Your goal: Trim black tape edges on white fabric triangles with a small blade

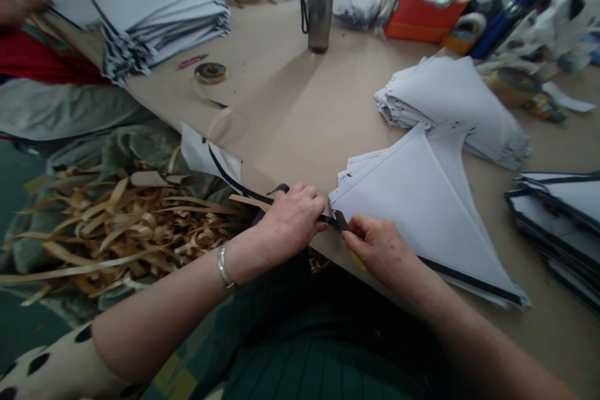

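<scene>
My left hand is closed, pressing a narrow black adhesive tape near the table edge. The tape curves away to the left, with tan backing paper peeled beside it. My right hand grips a yellow-handled tool with a dark flat blade; its exact kind is mostly hidden. The blade meets the tape at the left corner of a stack of white fabric panels. A black strip runs along the front edge of the top panel.
Peeled backing strips heap up on the left. A tape roll, a bottle and an orange box stand farther back. More panel piles lie right and far left, near another person's hand.
</scene>
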The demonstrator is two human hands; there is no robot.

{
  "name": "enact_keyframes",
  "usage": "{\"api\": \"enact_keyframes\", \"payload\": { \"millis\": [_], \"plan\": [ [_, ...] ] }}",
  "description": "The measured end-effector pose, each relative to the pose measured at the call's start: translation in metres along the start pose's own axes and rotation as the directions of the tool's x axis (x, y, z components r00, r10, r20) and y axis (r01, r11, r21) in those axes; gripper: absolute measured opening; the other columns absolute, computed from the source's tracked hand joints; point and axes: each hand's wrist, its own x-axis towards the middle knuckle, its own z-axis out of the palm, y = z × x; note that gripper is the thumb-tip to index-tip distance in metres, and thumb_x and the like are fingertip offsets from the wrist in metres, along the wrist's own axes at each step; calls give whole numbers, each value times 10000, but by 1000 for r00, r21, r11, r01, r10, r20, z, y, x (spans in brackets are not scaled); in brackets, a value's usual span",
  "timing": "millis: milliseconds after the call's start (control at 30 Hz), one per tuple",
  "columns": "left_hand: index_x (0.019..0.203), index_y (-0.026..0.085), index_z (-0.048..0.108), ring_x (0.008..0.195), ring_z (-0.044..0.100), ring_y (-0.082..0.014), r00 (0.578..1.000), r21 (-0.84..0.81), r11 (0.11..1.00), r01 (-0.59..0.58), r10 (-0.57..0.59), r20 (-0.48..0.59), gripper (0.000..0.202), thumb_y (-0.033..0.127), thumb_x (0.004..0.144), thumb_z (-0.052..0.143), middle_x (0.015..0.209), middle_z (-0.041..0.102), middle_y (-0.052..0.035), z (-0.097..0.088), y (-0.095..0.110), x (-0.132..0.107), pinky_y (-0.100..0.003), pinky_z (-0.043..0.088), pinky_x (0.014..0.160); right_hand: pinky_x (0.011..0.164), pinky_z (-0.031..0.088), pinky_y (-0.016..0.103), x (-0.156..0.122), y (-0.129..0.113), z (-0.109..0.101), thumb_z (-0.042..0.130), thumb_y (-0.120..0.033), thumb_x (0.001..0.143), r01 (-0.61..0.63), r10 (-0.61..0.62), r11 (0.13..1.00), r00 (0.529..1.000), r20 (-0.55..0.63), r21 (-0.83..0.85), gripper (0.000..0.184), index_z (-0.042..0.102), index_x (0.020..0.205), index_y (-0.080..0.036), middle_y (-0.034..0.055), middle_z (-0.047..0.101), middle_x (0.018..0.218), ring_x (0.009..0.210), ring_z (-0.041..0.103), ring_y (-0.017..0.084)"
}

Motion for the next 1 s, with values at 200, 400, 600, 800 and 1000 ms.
{"api": "enact_keyframes", "payload": {
  "millis": [200,400,600,800,1000],
  "plan": [
    [892,173,610,955,521,-276,998,48,998,-36,34,57,212,355,790,647,989,575,-95,-2,-4,4,-355,440,706,519,261,248,5,-3,3,492,-255,825,-2,5,988,1000,21,-153,215,537,625,-189,-1,575,573,524,465,106],
    [803,178,640,712,583,-239,988,6,1000,-21,20,151,209,387,790,629,734,632,-67,-12,-11,7,-314,395,616,505,217,270,6,-7,2,471,-265,843,-4,22,946,998,51,-325,198,593,699,-207,24,636,628,544,526,134],
    [623,185,607,514,455,-131,977,-393,918,50,38,211,187,230,785,525,522,508,15,-3,3,2,-238,279,492,519,269,261,3,-13,7,460,-267,866,-12,30,931,999,44,-366,189,629,796,-219,41,690,727,638,620,173],
    [593,160,595,670,518,-123,997,-773,632,-54,76,-7,217,213,789,518,713,549,-10,0,14,-10,-215,383,617,544,323,241,4,-4,3,518,-252,811,25,-17,981,999,42,-194,105,605,771,-207,17,665,695,629,604,162],
    [621,153,611,1054,541,-209,992,-904,427,30,-122,-24,227,291,796,565,1198,580,-79,-21,15,-20,-301,412,890,617,436,243,-12,14,-41,422,-331,884,-21,76,823,994,-73,568,179,494,809,-185,18,625,746,664,590,127]
  ]
}}
